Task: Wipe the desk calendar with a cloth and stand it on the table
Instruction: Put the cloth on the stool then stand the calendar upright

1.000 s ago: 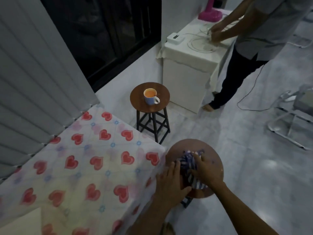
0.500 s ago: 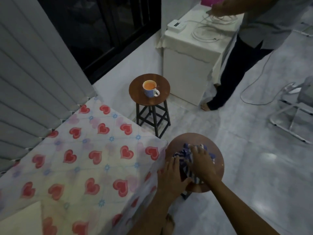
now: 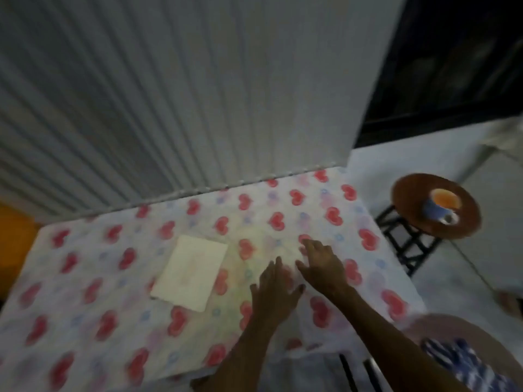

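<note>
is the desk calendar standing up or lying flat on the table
Lying flat. The desk calendar shows its whole pale face to the camera on the heart-print table, with no raised edge; neither hand touches it.

Both forearms are bare — no sleeve, watch or band shows behind the fingers of the left hand [image 3: 273, 292] or the right hand [image 3: 322, 264]; motion blur softens the fingertips.

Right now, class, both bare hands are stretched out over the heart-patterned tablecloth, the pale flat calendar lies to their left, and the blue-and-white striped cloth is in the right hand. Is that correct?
Not quite. The head view shows the right hand empty and open; the blue-and-white striped cloth lies on the round wooden stool. The left hand, heart-patterned tablecloth and pale flat calendar are as stated.
</note>
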Demonstrator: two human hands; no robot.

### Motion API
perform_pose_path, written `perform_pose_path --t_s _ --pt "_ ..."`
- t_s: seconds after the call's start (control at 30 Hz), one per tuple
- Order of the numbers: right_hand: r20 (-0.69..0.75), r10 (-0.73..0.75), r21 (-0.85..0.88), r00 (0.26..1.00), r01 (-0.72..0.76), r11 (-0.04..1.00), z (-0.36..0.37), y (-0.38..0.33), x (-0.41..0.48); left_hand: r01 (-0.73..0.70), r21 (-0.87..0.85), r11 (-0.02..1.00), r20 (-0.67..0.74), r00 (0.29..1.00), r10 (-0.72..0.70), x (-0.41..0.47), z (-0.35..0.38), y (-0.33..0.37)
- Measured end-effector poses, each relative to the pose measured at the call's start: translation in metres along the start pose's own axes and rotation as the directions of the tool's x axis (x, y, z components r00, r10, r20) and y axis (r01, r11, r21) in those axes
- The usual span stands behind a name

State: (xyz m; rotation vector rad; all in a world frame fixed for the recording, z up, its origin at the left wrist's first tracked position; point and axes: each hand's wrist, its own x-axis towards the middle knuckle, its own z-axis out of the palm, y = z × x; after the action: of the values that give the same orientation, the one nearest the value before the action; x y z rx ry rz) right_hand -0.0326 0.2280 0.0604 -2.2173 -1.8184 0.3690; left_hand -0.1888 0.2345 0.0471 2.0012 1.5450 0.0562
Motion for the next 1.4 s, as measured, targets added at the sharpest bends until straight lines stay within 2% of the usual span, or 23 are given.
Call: perform_pose_path --t_s 0.07,0.17,0.23,0.3,0.37,0.43,0.5,0.57,0.8,0.93,1.0,1.07,1.13,1.33,1.4 --pt "0.043 -0.106 0.000 0.993 0.106 0.994 0.013 -0.049 0.024 0.171 -0.164 0.972 -0.085 0.979 -0.186 -0.003 -0.033 -0.053" --pt "0.142 -0.131 0.065 0.981 0.123 0.990 0.033 -0.124 0.056 0.397 -0.478 0.784 -0.146 0.844 -0.516 -0.011 -0.077 -0.136" --pt "0.236 -0.172 0.031 0.956 0.170 0.985 0.048 -0.163 0.076 0.479 -0.551 0.683 -0.135 0.757 -0.640 -0.019 -0.098 -0.185" --pt "0.271 -0.261 -0.030 0.927 0.279 0.960 0.064 -0.193 0.093 0.520 -0.591 0.616 -0.102 0.710 -0.697 -0.024 -0.113 -0.221" --pt "0.298 -0.296 -0.045 0.907 0.323 0.945 0.078 -0.215 0.108 0.528 -0.625 0.575 -0.068 0.698 -0.713 -0.027 -0.123 -0.242" --pt "0.324 -0.301 -0.071 0.897 0.341 0.937 0.089 -0.234 0.121 0.520 -0.623 0.584 -0.039 0.725 -0.688 -0.027 -0.130 -0.254" --pt "0.334 -0.280 -0.078 0.900 0.323 0.943 0.099 -0.247 0.135 0.525 -0.609 0.594 0.020 0.759 -0.651 -0.020 -0.131 -0.263" --pt "0.361 -0.236 -0.066 0.902 0.277 0.959 0.107 -0.255 0.146 0.537 -0.620 0.572 0.071 0.765 -0.640 -0.010 -0.131 -0.272" --pt "0.375 -0.115 -0.072 0.920 0.153 0.986 0.128 -0.267 0.159 0.614 -0.666 0.424 0.238 0.713 -0.659 0.018 -0.138 -0.292" --pt "0.376 -0.064 -0.065 0.924 0.096 0.993 0.132 -0.270 0.163 0.589 -0.711 0.384 0.237 0.715 -0.657 0.024 -0.141 -0.297" --pt "0.393 -0.038 -0.052 0.919 0.063 0.997 0.131 -0.268 0.168 0.567 -0.758 0.321 0.239 0.700 -0.673 0.024 -0.139 -0.300" --pt "0.423 -0.023 -0.037 0.906 0.043 0.998 0.130 -0.264 0.172 0.585 -0.785 0.206 0.308 0.656 -0.689 0.024 -0.138 -0.305" --pt "0.446 -0.015 -0.017 0.895 0.025 1.000 0.129 -0.258 0.172 0.594 -0.795 0.123 0.378 0.645 -0.665 0.022 -0.138 -0.309" --pt "0.456 -0.005 0.087 0.890 -0.040 0.995 0.123 -0.249 0.168 0.590 -0.807 0.030 0.444 0.638 -0.629 0.019 -0.145 -0.298" --pt "0.448 0.006 0.097 0.894 -0.055 0.994 0.120 -0.246 0.166 0.572 -0.820 0.012 0.450 0.657 -0.606 0.018 -0.151 -0.294"
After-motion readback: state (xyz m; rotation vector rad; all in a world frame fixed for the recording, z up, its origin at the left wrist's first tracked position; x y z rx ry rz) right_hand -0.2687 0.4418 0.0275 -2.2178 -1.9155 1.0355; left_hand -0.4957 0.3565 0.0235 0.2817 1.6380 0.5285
